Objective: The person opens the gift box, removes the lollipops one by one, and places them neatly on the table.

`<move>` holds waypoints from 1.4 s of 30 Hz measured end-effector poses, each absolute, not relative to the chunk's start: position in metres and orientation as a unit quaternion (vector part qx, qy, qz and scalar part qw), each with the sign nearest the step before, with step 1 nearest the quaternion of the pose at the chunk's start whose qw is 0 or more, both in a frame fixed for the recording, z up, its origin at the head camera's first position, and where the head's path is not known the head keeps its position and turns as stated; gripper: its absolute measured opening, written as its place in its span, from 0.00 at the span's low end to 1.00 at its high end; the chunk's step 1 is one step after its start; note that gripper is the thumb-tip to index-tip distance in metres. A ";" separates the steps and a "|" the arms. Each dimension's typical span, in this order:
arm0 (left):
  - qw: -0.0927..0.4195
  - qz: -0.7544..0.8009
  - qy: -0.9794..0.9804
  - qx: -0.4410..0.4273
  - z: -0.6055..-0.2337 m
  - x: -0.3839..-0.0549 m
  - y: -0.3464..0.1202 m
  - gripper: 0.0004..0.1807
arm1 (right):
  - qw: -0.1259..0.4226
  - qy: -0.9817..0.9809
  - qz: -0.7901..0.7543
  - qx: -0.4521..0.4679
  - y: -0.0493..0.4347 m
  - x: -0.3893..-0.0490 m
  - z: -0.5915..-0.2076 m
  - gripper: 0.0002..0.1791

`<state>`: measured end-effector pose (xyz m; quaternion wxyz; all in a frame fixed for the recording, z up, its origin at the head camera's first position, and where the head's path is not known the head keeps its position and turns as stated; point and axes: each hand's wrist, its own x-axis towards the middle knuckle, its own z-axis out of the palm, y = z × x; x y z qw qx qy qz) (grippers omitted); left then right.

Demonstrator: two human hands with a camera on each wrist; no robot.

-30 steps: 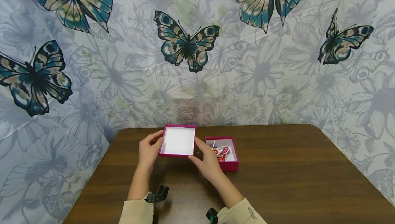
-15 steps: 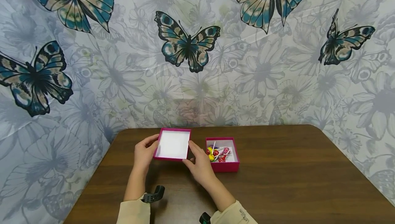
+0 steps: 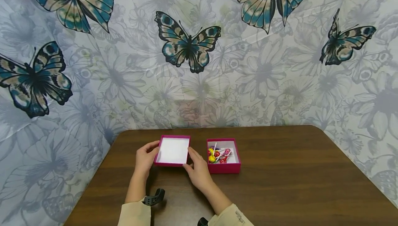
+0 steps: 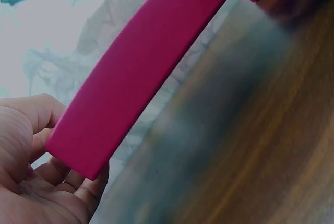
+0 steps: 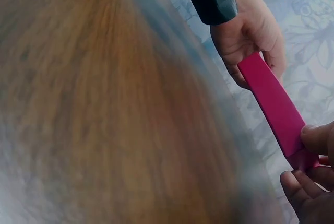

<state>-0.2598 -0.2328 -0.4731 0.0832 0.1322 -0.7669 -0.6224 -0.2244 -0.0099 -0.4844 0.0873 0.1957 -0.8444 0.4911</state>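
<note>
Between both hands is a square magenta box lid (image 3: 172,150), its white inside facing up. My left hand (image 3: 145,158) grips its left side, and my right hand (image 3: 199,171) pinches the near right corner with the thumb in front. The left wrist view shows the lid's long magenta side (image 4: 135,72), with left-hand fingers curled under its end. From the right wrist, the lid (image 5: 274,109) appears edge-on with a hand at each end. Just right of the right hand stands a magenta box (image 3: 225,168), open at the top, holding several wrapped lollipops (image 3: 219,155).
Everything is over a brown wooden table (image 3: 295,174) with rounded far corners. Behind it hangs a butterfly-and-flower printed cloth (image 3: 264,91). A dark strap device (image 3: 154,197) sits on the left wrist, and another (image 3: 202,222) on the right.
Both hands have carried the lid a little left and then down toward the table. More of the lollipops now shows in the box, which stays in place.
</note>
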 end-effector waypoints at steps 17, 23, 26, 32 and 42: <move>0.053 -0.585 -0.797 0.141 -0.490 -0.259 -0.235 0.19 | 0.079 -0.840 0.507 0.179 -0.013 -0.228 -0.503 0.32; 0.051 -0.581 -0.800 0.142 -0.491 -0.259 -0.237 0.19 | 0.084 -0.852 0.483 0.181 -0.013 -0.228 -0.505 0.31; 0.047 -0.580 -0.802 0.139 -0.492 -0.260 -0.238 0.19 | 0.082 -0.863 0.466 0.178 -0.013 -0.228 -0.507 0.31; 0.047 -0.566 -0.812 0.136 -0.494 -0.261 -0.237 0.19 | 0.076 -0.871 0.453 0.176 -0.011 -0.229 -0.508 0.31; 0.039 -0.560 -0.815 0.143 -0.491 -0.261 -0.236 0.20 | 0.076 -0.866 0.454 0.195 -0.008 -0.228 -0.505 0.28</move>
